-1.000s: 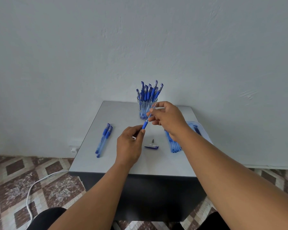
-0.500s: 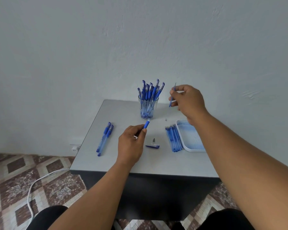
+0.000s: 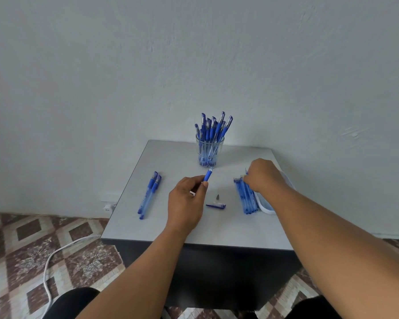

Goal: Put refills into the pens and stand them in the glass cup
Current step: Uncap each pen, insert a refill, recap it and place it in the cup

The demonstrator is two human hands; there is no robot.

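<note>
While my left hand point(image 3: 186, 200) pinches the pen barrel point(image 3: 207, 175) with its open end tilted up toward the glass cup point(image 3: 209, 151), ready to take a refill, my right hand point(image 3: 262, 174) curls onto the far tips of the refills point(image 3: 245, 196) lying on the worktop point(image 3: 171, 229). Whether those fingers already pinch one I cannot tell. Nib point(image 3: 217, 197) and cap point(image 3: 215, 205) lie between my hands, close for reassembly.

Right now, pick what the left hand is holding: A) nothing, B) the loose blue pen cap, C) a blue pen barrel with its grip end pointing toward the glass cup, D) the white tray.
C: the left hand grips the blue pen barrel, grip end toward the clear glass cup.
</note>
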